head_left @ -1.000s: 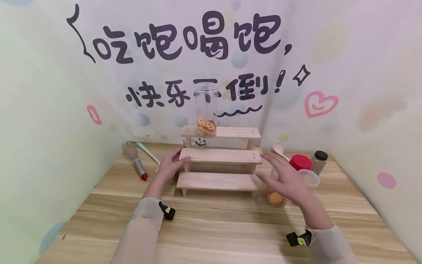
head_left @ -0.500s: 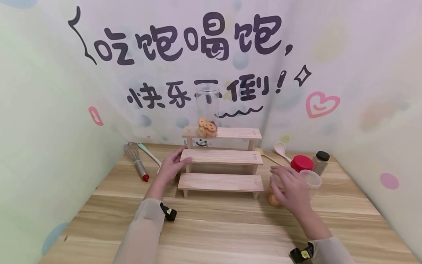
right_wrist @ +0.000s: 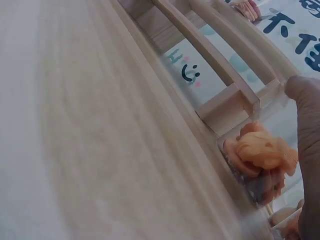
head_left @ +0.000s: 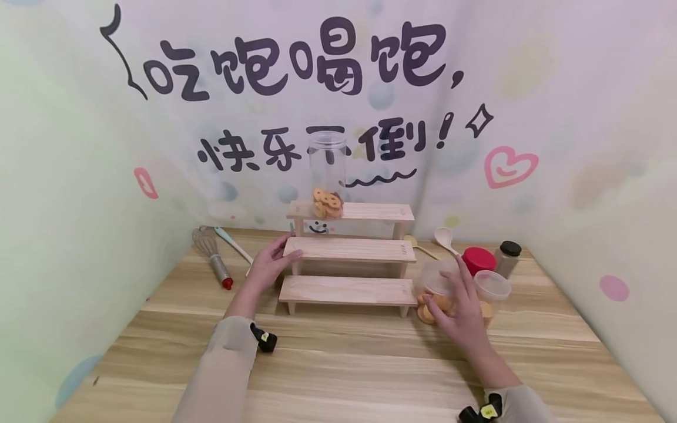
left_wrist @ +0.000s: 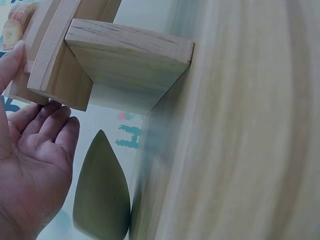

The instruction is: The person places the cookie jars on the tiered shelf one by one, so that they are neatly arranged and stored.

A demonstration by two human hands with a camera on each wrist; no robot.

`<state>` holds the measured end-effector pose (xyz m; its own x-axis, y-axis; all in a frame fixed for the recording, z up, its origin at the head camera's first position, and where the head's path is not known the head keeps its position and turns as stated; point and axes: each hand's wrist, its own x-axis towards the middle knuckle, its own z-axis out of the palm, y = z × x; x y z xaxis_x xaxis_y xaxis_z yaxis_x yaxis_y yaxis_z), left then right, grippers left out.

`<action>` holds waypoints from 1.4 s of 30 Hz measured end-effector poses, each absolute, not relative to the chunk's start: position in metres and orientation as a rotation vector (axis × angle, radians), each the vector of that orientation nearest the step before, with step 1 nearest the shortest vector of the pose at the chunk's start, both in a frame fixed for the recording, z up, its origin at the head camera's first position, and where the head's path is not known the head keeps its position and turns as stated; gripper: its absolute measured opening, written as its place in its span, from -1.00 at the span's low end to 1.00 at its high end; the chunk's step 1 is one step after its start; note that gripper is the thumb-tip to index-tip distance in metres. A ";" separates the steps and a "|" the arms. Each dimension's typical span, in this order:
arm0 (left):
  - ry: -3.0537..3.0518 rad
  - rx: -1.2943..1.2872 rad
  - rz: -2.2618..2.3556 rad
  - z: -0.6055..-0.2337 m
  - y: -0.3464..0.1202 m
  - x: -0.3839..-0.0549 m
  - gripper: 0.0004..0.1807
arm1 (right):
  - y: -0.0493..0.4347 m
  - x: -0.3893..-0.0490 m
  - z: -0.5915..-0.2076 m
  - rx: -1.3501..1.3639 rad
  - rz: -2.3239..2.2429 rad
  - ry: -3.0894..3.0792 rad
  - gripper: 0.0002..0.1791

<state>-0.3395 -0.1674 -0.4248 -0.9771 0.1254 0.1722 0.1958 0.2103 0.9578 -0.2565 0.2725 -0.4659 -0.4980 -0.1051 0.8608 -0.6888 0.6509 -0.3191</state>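
A three-tier wooden stand (head_left: pixel 349 249) is upright on the table. My left hand (head_left: pixel 268 264) holds the left end of its middle board, thumb on top; the left wrist view shows the other fingers (left_wrist: pixel 52 122) at the board's end. A clear jar with ring-shaped biscuits (head_left: pixel 328 202) stands on the top tier. To the stand's right is a wide clear jar (head_left: pixel 431 282) of orange biscuits (right_wrist: pixel 265 155). My right hand (head_left: pixel 462 311) is at this jar's right front with fingers spread and thumb before it; firm contact cannot be told.
Right of my right hand stand another clear jar (head_left: pixel 493 288), a red-lidded container (head_left: pixel 479 260) and a black-capped bottle (head_left: pixel 509 258). Wooden spoons (head_left: pixel 444 238) lie behind. A whisk (head_left: pixel 214 258) and a blue-handled utensil (head_left: pixel 233 244) lie at the left. Walls enclose the table.
My right hand has left the stand's right side and shifted to the wide biscuit jar, its fingers drawn in, then spread again. My left hand keeps its place on the stand.
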 end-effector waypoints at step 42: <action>-2.393 -0.329 -1.980 -0.396 -0.161 -0.317 -0.20 | 0.255 -0.236 -0.451 0.405 1.507 -2.138 0.01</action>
<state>-0.3165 -0.1607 -0.3958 -0.9777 0.1496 0.1477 0.1731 0.1740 0.9694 -0.2363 0.2545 -0.4512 -0.8362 0.0381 0.5471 -0.5024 0.3468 -0.7920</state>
